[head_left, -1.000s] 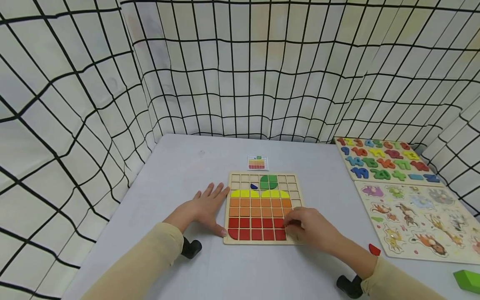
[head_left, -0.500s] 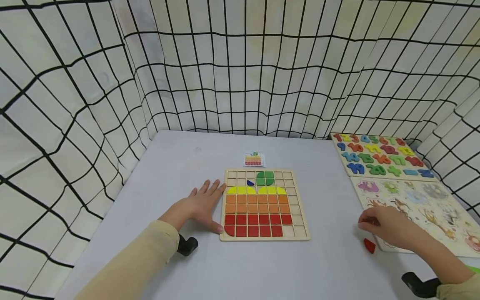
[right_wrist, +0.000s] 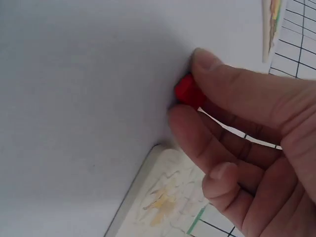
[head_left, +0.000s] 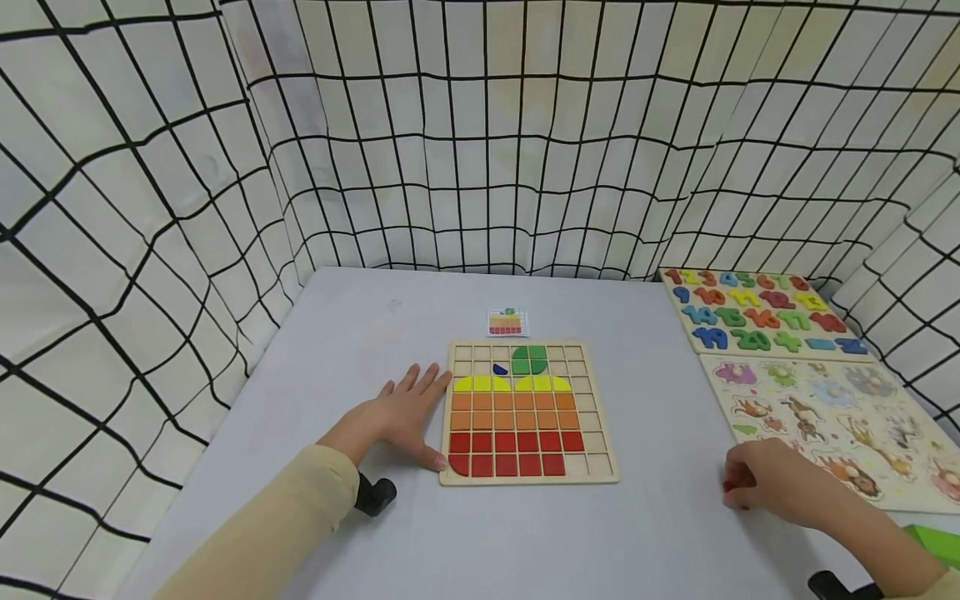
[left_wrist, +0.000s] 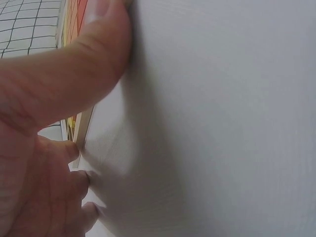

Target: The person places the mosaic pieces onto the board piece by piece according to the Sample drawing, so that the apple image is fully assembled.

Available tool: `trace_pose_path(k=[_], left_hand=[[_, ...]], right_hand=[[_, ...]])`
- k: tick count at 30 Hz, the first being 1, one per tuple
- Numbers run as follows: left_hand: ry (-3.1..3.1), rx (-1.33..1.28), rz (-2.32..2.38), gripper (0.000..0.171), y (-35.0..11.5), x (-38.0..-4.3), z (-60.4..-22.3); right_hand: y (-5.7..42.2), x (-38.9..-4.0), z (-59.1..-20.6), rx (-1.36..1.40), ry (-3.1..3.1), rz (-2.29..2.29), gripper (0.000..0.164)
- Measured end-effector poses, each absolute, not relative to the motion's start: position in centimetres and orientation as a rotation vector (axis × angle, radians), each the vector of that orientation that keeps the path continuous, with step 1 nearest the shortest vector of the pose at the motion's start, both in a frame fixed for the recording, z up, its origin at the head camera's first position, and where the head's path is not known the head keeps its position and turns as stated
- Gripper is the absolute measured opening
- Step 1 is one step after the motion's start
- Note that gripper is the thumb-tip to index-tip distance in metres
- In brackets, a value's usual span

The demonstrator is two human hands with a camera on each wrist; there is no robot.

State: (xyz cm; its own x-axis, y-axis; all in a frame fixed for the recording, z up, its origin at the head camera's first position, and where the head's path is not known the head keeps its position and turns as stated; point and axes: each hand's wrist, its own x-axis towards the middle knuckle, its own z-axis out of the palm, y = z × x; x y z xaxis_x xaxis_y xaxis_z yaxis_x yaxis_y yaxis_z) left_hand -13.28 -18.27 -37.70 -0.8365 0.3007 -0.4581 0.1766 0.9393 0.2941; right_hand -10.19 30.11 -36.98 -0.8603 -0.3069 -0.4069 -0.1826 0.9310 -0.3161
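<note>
My left hand (head_left: 393,417) lies spread on the table, its thumb and a fingertip touching the left edge of a wooden grid board (head_left: 600,464). Green, blue, yellow, orange and red tiles fill many of the board's cells; two bottom-right cells are bare wood. Off to the right of the board, my right hand (head_left: 783,483) pinches a small red tile (right_wrist: 188,90) between thumb and index finger, low over the table. Most of this tile is hidden in the head view. In the left wrist view, the thumb (left_wrist: 106,44) covers part of the board edge.
A small picture card (head_left: 507,322) lies behind the board. On the right are a number puzzle (head_left: 765,312) and an animal puzzle (head_left: 817,392) whose edge is near my right hand. A green block (head_left: 933,543) sits at the right. Black netting (head_left: 487,137) rises around the table.
My right hand left the board's lower right, moved right to the loose red tile and now pinches it. One more red tile shows at the upper red row's right end. The left hand stayed put.
</note>
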Motion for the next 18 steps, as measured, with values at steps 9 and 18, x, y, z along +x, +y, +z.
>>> trace_pose_path(k=[9, 18], left_hand=[[2.577, 0.333, 0.318, 0.128, -18.4, -13.2, -37.6], [2.576, 0.332, 0.334, 0.128, -18.2, -13.2, -37.5]], right_hand=[[26.9, -10.7, -36.4, -0.607, 2.728, -0.428, 0.008], [19.9, -10.8, -36.7, -0.738, 2.624, -0.895, 0.006]])
